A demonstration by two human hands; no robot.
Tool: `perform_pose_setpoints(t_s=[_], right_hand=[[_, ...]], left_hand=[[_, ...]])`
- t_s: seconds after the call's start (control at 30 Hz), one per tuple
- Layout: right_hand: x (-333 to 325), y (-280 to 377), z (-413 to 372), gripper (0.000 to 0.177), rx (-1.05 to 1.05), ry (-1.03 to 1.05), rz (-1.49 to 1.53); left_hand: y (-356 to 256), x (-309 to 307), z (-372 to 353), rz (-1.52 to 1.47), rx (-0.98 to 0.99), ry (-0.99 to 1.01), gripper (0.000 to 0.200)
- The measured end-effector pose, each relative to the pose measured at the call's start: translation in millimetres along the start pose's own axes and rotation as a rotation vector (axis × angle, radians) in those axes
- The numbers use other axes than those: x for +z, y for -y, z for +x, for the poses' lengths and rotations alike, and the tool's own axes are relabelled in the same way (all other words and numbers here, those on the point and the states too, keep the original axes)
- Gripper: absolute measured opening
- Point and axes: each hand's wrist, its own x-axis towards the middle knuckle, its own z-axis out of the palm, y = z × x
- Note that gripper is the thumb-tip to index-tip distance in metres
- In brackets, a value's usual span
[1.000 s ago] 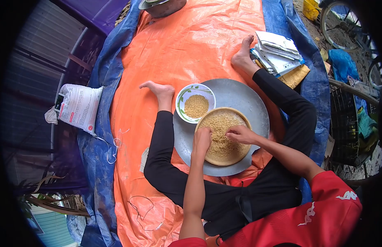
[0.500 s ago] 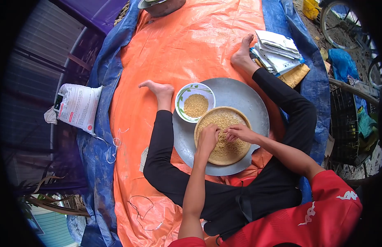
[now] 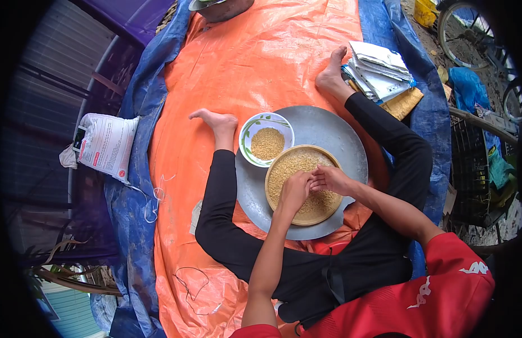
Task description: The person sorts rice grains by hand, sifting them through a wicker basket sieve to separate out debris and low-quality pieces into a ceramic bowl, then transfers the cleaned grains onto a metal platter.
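A round shallow basket [image 3: 270, 197] of yellowish grains lies on a large grey metal tray [image 3: 342, 135]. Over the grains, my left hand [image 3: 297, 188] has its fingers bent together, their tips meeting my other hand; anything between them is too small to name. My right hand [image 3: 331, 180] is held palm up with its fingers loosely spread, touching the left fingertips. Beside the basket, a white bowl with green leaf patterns [image 3: 244, 138] stands on the tray and holds more of the grains.
An orange tarp [image 3: 227, 73] lies over a blue one [image 3: 137, 124]. A white sack [image 3: 110, 143] with a phone is at the left. Stacked papers [image 3: 382, 70] lie by my right foot. A metal pot [image 3: 224, 10] is at the top, a bicycle wheel [image 3: 463, 36] at upper right.
My left hand has moved right and my right hand slightly up, so their fingertips now meet over the basket. Before, the hands were a little apart.
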Motion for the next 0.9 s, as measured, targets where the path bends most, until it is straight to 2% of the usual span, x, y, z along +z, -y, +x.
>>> perform_pose_setpoints(t_s=[0.23, 0.53, 0.7, 0.9], right_hand=[[-1, -3, 2, 0.043, 0.017, 0.006, -0.012], [-5, -1, 3, 0.043, 0.036, 0.083, 0.118], [-3, -1, 3, 0.041, 0.034, 0.05, 0.12], [11, 10, -7, 0.04, 0.09, 0.048, 0.091]], left_hand=[[3, 4, -1, -0.013, -0.005, 0.022, 0.012], [-11, 4, -1, -0.066, 0.022, -0.007, 0.012], [-11, 4, 0, -0.079, 0.064, -0.022, 0.013], [8, -3, 0, 0.019, -0.016, -0.078, 0.011]])
